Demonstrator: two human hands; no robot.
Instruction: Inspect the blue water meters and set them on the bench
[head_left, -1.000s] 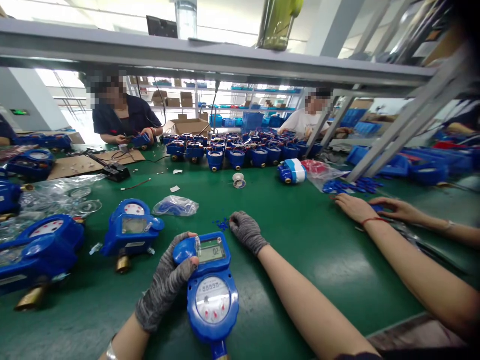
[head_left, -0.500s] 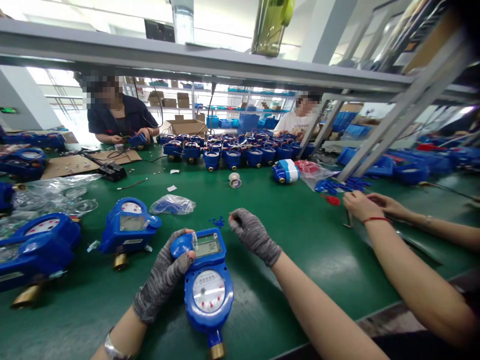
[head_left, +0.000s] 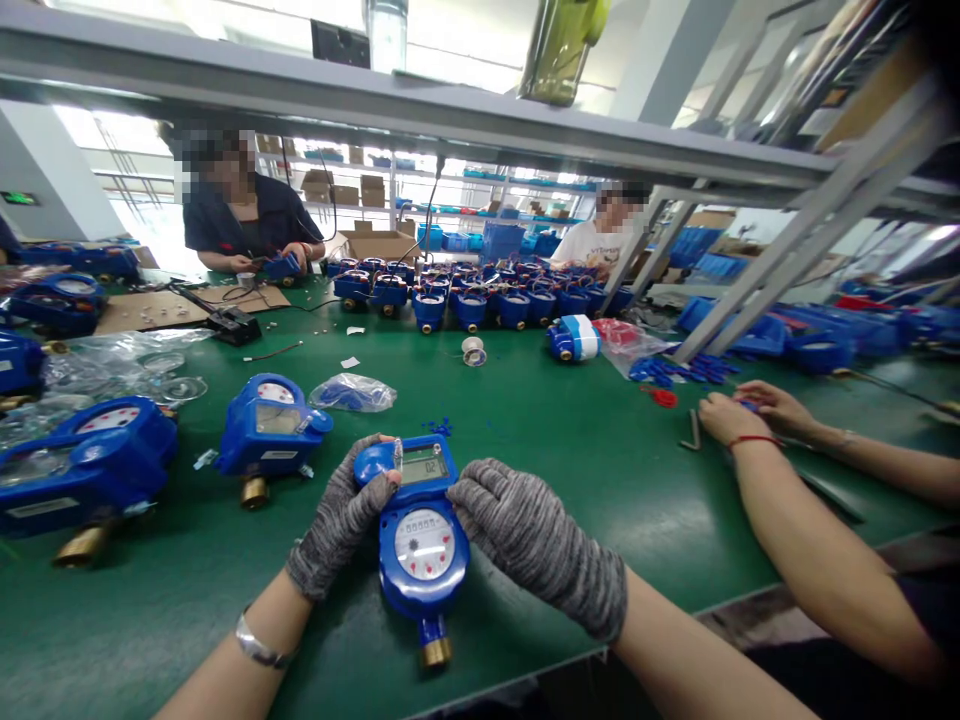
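A blue water meter (head_left: 424, 548) lies in front of me, its small display and round dial facing up and its brass fitting toward me. My left hand (head_left: 346, 510), in a grey fingerless glove, grips the meter's display end from the left, thumb on top by the round blue cap. Against the right edge, where display housing and dial body join, my gloved right hand (head_left: 517, 515) is closed in a pinch. Whatever is between its fingertips is hidden. Just beyond the meter lie several tiny blue pieces (head_left: 441, 427).
More water meters (head_left: 270, 425) stand at left beside clear plastic bags. A bag of blue parts (head_left: 354, 392) and a wire spool (head_left: 473, 351) lie ahead. At right, a co-worker's hands (head_left: 739, 415) work near a hex key (head_left: 691, 432). A shelf beam (head_left: 450, 105) crosses above.
My right hand has moved from beside the tiny blue pieces back toward me, to the meter's right edge. My left hand keeps its grip on the meter. The view has shifted slightly.
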